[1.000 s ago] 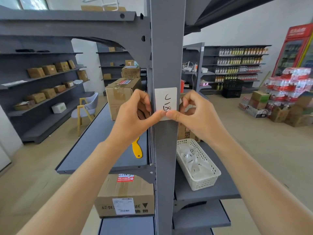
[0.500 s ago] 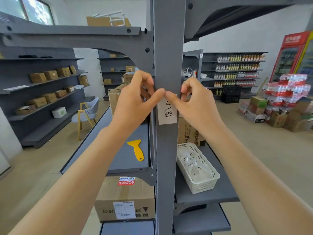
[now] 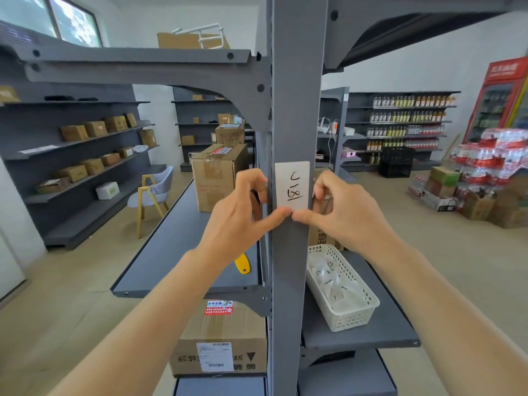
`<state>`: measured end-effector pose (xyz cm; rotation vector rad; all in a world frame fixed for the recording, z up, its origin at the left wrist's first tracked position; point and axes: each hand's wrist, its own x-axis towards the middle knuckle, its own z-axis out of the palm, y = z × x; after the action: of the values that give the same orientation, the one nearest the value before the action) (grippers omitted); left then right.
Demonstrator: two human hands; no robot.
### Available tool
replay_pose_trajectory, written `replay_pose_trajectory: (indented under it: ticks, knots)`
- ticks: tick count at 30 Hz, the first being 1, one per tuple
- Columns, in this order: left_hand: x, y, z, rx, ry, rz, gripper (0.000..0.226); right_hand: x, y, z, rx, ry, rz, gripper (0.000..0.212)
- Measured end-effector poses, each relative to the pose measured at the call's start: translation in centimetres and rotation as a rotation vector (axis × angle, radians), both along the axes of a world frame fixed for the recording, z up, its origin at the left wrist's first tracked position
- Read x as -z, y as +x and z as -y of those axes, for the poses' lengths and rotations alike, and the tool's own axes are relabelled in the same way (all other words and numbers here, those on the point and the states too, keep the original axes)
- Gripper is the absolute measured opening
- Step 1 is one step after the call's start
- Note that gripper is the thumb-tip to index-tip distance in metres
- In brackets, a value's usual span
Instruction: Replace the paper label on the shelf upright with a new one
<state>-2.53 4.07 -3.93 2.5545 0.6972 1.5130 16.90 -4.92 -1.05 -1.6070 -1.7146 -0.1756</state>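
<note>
— From the head camera, where's the label (image 3: pixel 292 186)?

— I see it flat on the front of the gray post (image 3: pixel 298 110), long side running up and down, its writing turned sideways.

— And the hands?

— Left hand (image 3: pixel 243 212) and right hand (image 3: pixel 340 208) flank the post, thumbs meeting at the label's bottom edge. I think they're pressing it, not gripping.

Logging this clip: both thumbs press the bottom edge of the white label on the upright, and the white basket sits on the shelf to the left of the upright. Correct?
Not quite. In the head view the white basket sits on the shelf right of the upright, not left. Both thumbs do press the bottom edge of the white label.
</note>
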Motion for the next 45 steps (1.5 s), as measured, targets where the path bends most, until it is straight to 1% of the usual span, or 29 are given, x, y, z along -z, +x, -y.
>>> replay_pose_trajectory:
  ticks: [3, 5, 7, 10, 13, 15, 18, 20, 22, 28, 30, 32, 34, 36, 38, 40, 41, 43, 45]
  knots:
    - [-0.6, -0.1, 0.2, 0.01, 0.008, -0.006, 0.061, -0.3, 0.0, 0.1, 0.039, -0.022, 0.083, 0.053]
    - [-2.1, 0.0, 0.4, 0.061, -0.034, 0.085, 0.058, -1.3, -0.1, 0.1, -0.004, 0.035, -0.003, 0.052]
    - [-3.8, 0.1, 0.5, 0.073, -0.058, 0.157, 0.049, -2.4, -0.6, -0.1, -0.054, 0.108, -0.097, 0.05]
    - [-5.5, 0.4, 0.6, 0.002, 0.003, 0.102, 0.041, -4.0, -1.2, -0.3, -0.012, 0.162, -0.093, 0.049]
    - [-5.4, 0.1, 0.5, -0.018, -0.016, 0.099, 0.041, -4.4, -0.8, -0.5, 0.007, 0.151, -0.113, 0.047]
    - [-4.5, -0.3, 0.3, 0.008, -0.07, 0.126, 0.043, -3.8, -0.2, -0.4, 0.006, 0.139, -0.179, 0.044]
    - [-2.4, -0.2, 0.4, 0.081, -0.236, 0.211, 0.046, -1.7, -0.1, -0.3, -0.018, 0.099, -0.271, 0.043]
    - [-1.2, 0.3, 0.5, 0.116, -0.316, 0.228, 0.047, -0.3, -0.2, -0.3, -0.034, 0.067, -0.26, 0.043]
    - [-0.5, 0.4, 0.6, 0.126, -0.34, 0.23, 0.047, 0.7, -0.2, -0.4, -0.041, 0.039, -0.262, 0.046]
    - [0.3, 0.3, 1.0, 0.102, -0.28, 0.188, 0.041, 2.2, 0.0, -0.5, -0.056, 0.001, -0.221, 0.043]
    - [-0.2, 0.5, 1.0, 0.107, -0.29, 0.189, 0.038, 2.0, -0.1, -0.6, -0.067, 0.046, -0.229, 0.041]
    - [-0.9, 0.8, 1.0, 0.14, -0.321, 0.229, 0.028, 1.6, -0.2, -0.7, -0.102, 0.131, -0.286, 0.035]
    - [-1.7, 1.1, 1.0, 0.12, -0.334, 0.265, 0.023, 1.0, -0.3, -0.8, -0.116, 0.188, -0.336, 0.032]
    - [-2.4, 1.4, 1.0, 0.047, -0.313, 0.255, 0.03, 0.5, -0.5, -1.0, -0.092, 0.197, -0.329, 0.033]
    - [-2.8, 1.7, 0.9, 0.03, -0.338, 0.27, 0.039, 0.0, -0.6, -1.4, -0.063, 0.202, -0.31, 0.033]
    - [-2.6, 1.6, 0.8, 0.014, -0.34, 0.273, 0.041, -0.3, -0.8, -1.4, -0.053, 0.209, -0.284, 0.034]
    - [-2.3, 1.6, 0.9, -0.009, -0.296, 0.248, 0.039, -0.3, -0.8, -1.3, -0.052, 0.196, -0.25, 0.035]
    - [-0.7, 1.4, 1.0, -0.05, -0.206, 0.188, 0.033, 0.4, -0.7, -0.8, -0.062, 0.108, -0.195, 0.038]
    - [1.2, 1.3, 1.2, -0.082, -0.193, 0.136, 0.034, 1.6, -0.5, -0.4, -0.053, 0.004, -0.188, 0.04]
